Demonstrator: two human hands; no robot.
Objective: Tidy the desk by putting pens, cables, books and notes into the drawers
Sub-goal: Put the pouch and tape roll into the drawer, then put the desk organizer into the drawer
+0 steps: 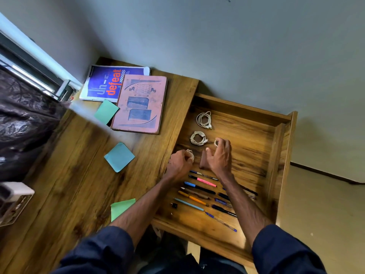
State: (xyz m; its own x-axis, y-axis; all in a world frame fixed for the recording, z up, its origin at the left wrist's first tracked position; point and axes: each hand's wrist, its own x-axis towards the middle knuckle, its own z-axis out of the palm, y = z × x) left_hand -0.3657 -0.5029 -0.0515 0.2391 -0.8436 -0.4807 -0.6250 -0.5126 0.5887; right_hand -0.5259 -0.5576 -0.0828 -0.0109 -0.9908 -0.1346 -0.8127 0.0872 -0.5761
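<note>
Head view: let go carelessly, the white cable coil (190, 155) in the curled fingers of the left hand (180, 164) and the smaller white loop (216, 142) hooked on the fingertips of the right hand (219, 156) (thumb apart) could spring open and snag the two coiled cables (198, 138) at the far end of the drawer (284, 155), and the right forearm might scatter the pens (200, 189) at its near end. Both are thin, tightly wound, over the drawer's middle

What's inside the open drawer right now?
Two coiled white cables at the back, a brown block in the middle, pens in front. The left hand and right hand each hold another coil. The right forearm hides some pens.
</note>
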